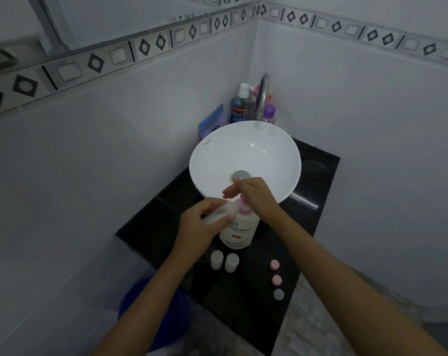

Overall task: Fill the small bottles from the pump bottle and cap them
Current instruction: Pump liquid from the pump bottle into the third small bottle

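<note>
Nearest us, on the floor at lower left, a blue bucket [154, 314] sits partly hidden behind our left forearm. On the black counter [317, 176] we have three loose caps in a row at the right — a grey cap [278, 294] closest, then two pink caps [276, 279] and [274, 264]. Left of them stand two small uncapped bottles [216, 259] and [231, 262], side by side, just in front of the pump bottle [239, 228].

Our left hand [201, 224] grasps a third small clear bottle [219, 214], tilted, its mouth toward the pump spout; fingers cover much of it, so fill level we cannot tell. Our right hand [253, 195] lies flat over the pink pump head [243, 201], fingers straight, not curled around it — it blocks the nozzle from view.

Behind, the white basin [212, 160] with metal drain [241, 174]. Beyond it the chrome tap [264, 93], a Colgate Plax mouthwash bottle [239, 105], a blue pouch [212, 122] and a purple-capped bottle [269, 113] crowd the tiled corner.
</note>
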Demonstrator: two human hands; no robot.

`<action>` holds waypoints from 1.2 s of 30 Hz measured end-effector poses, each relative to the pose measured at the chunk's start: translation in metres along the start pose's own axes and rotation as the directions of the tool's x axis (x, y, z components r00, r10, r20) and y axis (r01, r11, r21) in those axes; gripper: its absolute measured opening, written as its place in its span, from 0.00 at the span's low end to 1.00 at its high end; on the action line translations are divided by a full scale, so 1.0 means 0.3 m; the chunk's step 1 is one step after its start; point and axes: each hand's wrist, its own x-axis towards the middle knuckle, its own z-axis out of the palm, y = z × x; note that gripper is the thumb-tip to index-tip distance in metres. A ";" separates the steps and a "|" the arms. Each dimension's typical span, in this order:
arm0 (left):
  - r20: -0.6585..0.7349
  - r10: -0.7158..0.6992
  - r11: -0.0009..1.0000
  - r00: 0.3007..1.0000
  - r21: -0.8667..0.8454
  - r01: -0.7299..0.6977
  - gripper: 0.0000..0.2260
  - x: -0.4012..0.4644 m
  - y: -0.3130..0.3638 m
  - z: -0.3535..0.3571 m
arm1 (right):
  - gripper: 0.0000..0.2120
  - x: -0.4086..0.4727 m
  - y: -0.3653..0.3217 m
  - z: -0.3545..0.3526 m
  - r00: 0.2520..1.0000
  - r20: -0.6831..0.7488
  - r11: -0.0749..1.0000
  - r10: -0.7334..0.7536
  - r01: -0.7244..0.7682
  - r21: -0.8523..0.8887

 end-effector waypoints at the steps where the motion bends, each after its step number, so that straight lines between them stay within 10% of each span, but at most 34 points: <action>1: -0.002 0.002 1.000 1.000 -0.006 -0.002 0.11 0.001 0.001 0.001 | 0.20 0.000 -0.001 0.001 1.000 -0.011 1.000 0.000 0.001 0.018; 36: -0.007 -0.018 0.999 1.000 -0.038 0.018 0.12 0.007 -0.010 0.002 | 0.20 0.016 0.034 0.020 0.997 -0.071 1.000 0.024 -0.023 0.006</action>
